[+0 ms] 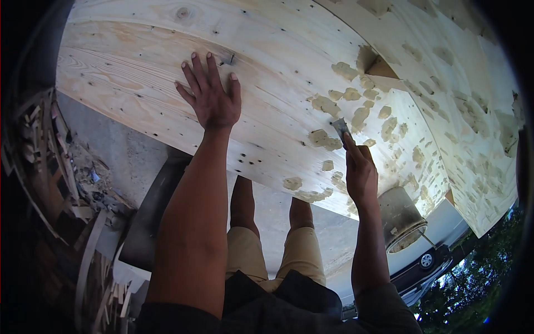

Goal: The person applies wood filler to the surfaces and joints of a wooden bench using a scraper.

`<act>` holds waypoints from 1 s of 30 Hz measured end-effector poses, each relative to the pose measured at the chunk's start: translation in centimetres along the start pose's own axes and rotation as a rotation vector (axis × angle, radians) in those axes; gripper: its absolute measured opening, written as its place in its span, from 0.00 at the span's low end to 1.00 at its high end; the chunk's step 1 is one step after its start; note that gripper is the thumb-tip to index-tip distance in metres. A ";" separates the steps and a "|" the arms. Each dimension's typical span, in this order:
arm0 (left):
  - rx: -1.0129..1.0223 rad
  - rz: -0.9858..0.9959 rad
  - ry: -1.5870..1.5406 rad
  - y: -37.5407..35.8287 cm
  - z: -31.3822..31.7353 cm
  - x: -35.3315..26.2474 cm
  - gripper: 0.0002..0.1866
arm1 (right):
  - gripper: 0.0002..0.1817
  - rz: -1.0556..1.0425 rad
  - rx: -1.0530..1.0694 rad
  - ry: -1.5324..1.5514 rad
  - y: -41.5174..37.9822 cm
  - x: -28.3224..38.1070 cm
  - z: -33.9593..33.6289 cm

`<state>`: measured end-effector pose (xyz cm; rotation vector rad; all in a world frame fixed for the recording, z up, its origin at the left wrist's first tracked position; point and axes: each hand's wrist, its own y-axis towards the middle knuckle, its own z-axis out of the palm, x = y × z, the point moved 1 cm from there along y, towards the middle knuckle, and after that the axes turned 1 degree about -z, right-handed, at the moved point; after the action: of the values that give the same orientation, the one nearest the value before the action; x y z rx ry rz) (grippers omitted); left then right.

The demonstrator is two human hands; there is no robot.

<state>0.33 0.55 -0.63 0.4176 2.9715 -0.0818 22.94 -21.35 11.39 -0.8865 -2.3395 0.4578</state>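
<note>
My left hand (213, 100) lies flat on a large pale wooden panel (139, 72), its fingers spread and nothing in it. To the right, my right hand (360, 167) is closed round a small putty knife (341, 127), whose flat metal blade rests at or just over the panel. Tan patches of filler (324, 140) surround the blade, with more of them spread across the panel's right part. Small dark holes (250, 162) dot the wood between my two hands. The knife's handle is mostly hidden by my fingers.
A stained bucket (401, 217) stands below the panel's right edge. Scrap wood (53, 150) is heaped at the far left, near a dark object (153, 214). A second patched panel (473, 111) adjoins on the right. A vehicle (425, 260) and foliage show at the lower right.
</note>
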 end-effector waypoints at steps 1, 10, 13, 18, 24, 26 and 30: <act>0.000 0.001 0.012 0.1 0.0 -0.1 0.36 | 0.22 -0.028 0.007 0.014 0.1 0.1 0.5; -0.014 0.007 -0.009 0.0 0.2 0.0 0.36 | 0.23 0.106 0.043 -0.080 -1.3 0.6 1.6; -0.002 0.001 0.020 0.1 0.1 0.0 0.36 | 0.23 0.056 0.042 -0.086 -0.8 1.1 2.4; -0.020 0.004 0.011 0.2 0.1 0.1 0.36 | 0.21 0.117 0.110 -0.128 -1.9 0.5 2.3; -0.021 0.014 -0.011 0.0 0.2 0.0 0.36 | 0.20 0.045 0.061 -0.079 0.8 3.6 0.5; -0.008 0.018 -0.017 0.0 0.3 0.0 0.36 | 0.21 -0.025 0.041 -0.098 1.8 3.4 1.3; -0.049 0.020 0.008 0.0 0.3 0.0 0.35 | 0.20 0.060 0.077 -0.150 -0.2 1.1 1.2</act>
<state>0.32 0.51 -0.93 0.4417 2.9696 -0.0049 21.45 -20.86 10.98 -0.9158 -2.4165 0.6554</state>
